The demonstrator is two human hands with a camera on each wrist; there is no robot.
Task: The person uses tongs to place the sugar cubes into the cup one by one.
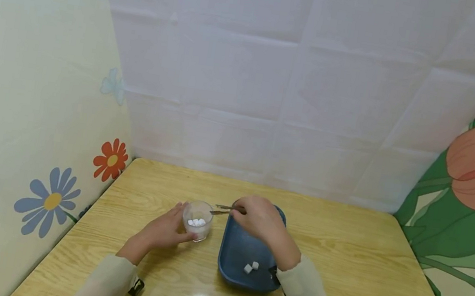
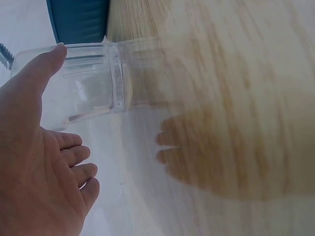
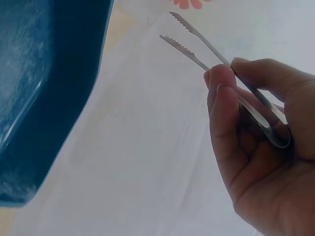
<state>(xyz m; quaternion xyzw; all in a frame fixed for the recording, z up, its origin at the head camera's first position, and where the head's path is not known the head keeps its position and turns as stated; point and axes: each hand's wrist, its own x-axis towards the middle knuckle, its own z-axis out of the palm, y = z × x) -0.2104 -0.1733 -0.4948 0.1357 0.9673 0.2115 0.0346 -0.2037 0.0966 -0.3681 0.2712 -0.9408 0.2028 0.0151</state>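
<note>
In the head view, a clear glass cup [image 1: 197, 220] with several white cubes in it stands on the table. My left hand [image 1: 166, 232] steadies it, the thumb in front and the fingers round the far left side. The left wrist view shows the thumb lying across the glass [image 2: 91, 81]. My right hand [image 1: 258, 217] pinches small metal tongs [image 1: 228, 210] above the far end of a blue tray [image 1: 225, 264]. The serrated tips of the tongs [image 3: 184, 34] stand apart with nothing between them, reaching toward the cup's rim. Two white cubes [image 1: 251, 267] lie in the tray's near part.
The wooden table [image 1: 362, 269] extends to both sides of the tray. A white sheet [image 1: 272, 97] hangs behind its back edge. Flower-printed sheets [image 1: 6, 123] stand along the left and right sides.
</note>
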